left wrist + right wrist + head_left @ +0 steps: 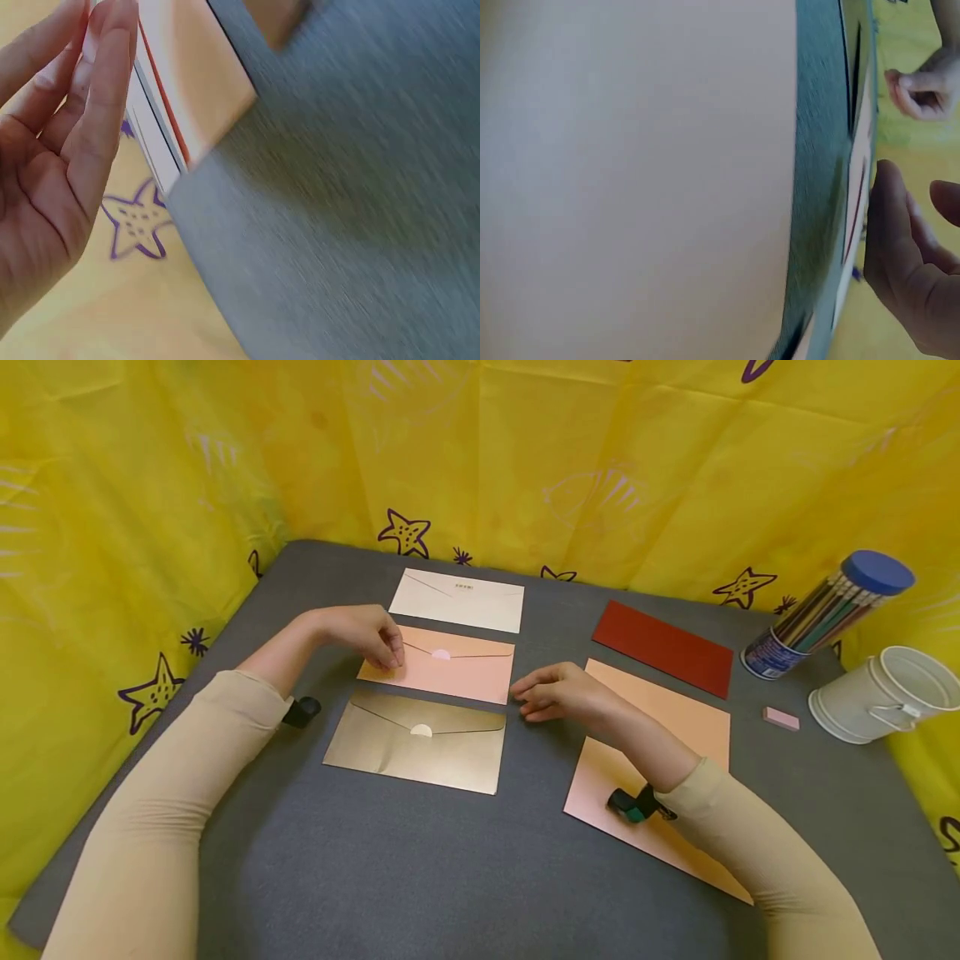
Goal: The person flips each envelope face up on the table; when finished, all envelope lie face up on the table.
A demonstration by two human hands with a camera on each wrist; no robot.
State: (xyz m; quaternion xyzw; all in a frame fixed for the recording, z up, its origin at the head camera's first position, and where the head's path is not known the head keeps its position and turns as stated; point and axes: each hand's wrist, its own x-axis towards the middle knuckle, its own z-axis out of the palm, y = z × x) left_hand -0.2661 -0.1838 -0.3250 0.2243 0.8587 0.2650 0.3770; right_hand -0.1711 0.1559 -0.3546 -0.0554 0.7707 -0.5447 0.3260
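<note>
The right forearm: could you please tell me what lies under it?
Under the right forearm lies a peach paper sheet on the grey mat. The sheet's middle strip is covered by the arm.

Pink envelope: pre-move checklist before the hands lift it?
1. Pink envelope lies flat, flap closed: ok.
2. Left hand on its left edge: ok; grip cannot tell.
3. Right hand near its right edge, fingers straight, contact cannot tell.
4. Gold envelope lies just below it; whether they overlap: cannot tell.
5. White envelope lies apart above it: ok.
6. Peach sheet under right wrist: not ok.
</note>
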